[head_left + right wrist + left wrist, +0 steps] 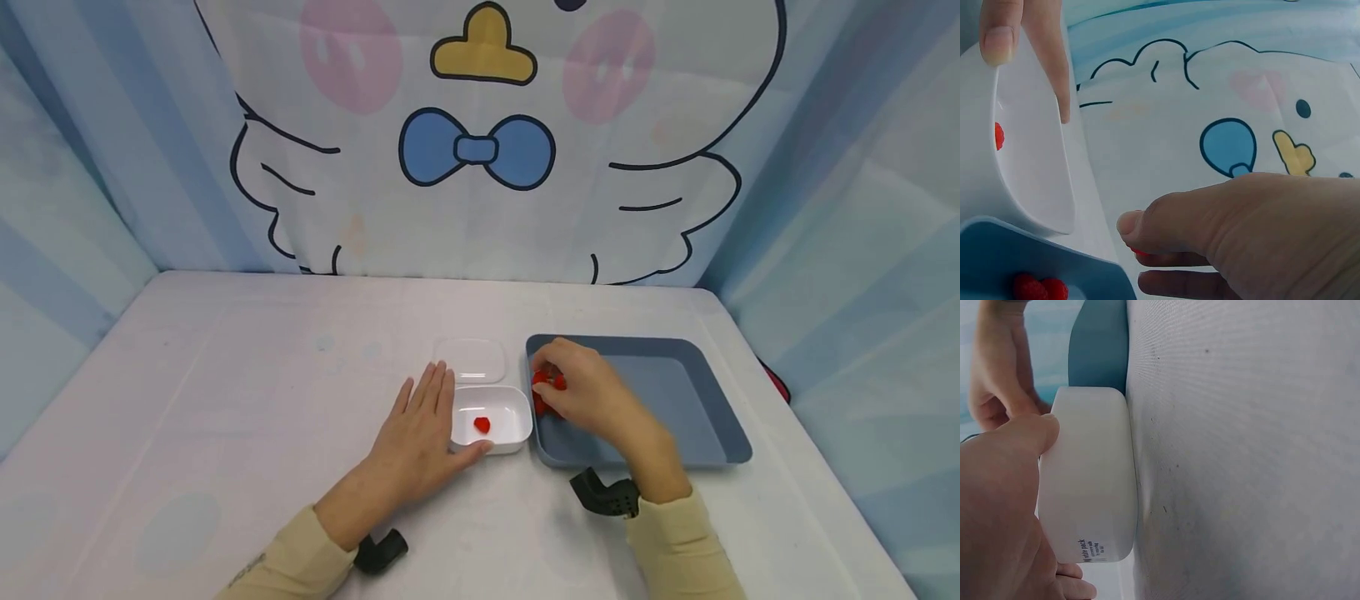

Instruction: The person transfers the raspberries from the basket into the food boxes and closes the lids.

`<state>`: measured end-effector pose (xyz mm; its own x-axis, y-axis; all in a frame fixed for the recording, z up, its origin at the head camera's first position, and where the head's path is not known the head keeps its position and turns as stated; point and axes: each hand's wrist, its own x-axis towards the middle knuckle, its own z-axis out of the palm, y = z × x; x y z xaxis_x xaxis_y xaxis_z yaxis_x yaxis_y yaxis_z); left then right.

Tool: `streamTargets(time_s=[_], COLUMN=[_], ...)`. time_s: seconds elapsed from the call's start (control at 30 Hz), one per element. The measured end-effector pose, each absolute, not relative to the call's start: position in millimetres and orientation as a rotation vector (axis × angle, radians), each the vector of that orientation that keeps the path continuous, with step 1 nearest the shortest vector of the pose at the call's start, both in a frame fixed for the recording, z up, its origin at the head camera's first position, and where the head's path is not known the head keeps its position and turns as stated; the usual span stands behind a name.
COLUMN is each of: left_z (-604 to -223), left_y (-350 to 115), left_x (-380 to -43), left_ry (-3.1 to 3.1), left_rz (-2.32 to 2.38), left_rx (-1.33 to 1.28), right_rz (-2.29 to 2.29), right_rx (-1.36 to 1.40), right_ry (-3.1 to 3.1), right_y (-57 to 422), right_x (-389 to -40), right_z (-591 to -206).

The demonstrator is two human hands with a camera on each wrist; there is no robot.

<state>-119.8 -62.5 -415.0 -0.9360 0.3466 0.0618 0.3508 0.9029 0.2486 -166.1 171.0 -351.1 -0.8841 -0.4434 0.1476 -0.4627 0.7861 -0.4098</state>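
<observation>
My left hand lies along the left end of a small white plastic box, fingers straight and thumb resting on its near rim. One red raspberry sits inside this box. Over the left end of a blue-grey tray, my right hand pinches a raspberry between thumb and fingers, which hide most of it. More raspberries lie in the tray below that hand. Small print marks the box's side in the left wrist view.
A clear shallow lid lies just behind the white box. The tray stands right beside the box. White cloth covers the table, and a curtain with a cartoon figure hangs along its back edge.
</observation>
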Motion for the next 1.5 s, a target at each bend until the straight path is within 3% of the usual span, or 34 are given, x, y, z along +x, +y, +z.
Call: streamTargets(time_s=[0.53,1.5], left_z=[-415,-416], left_y=[-62,-64], left_x=[-119,-120], left_ry=[-3.053,-3.042], left_rz=[-0.379,-0.41], left_rx=[-0.562,-0.574], right_rz=[0.684,0.493], right_rx=[0.961,1.11], right_ry=[-2.815,-2.918], right_y=[154,130], right_x=[-159,-152], right_z=[-353,-370])
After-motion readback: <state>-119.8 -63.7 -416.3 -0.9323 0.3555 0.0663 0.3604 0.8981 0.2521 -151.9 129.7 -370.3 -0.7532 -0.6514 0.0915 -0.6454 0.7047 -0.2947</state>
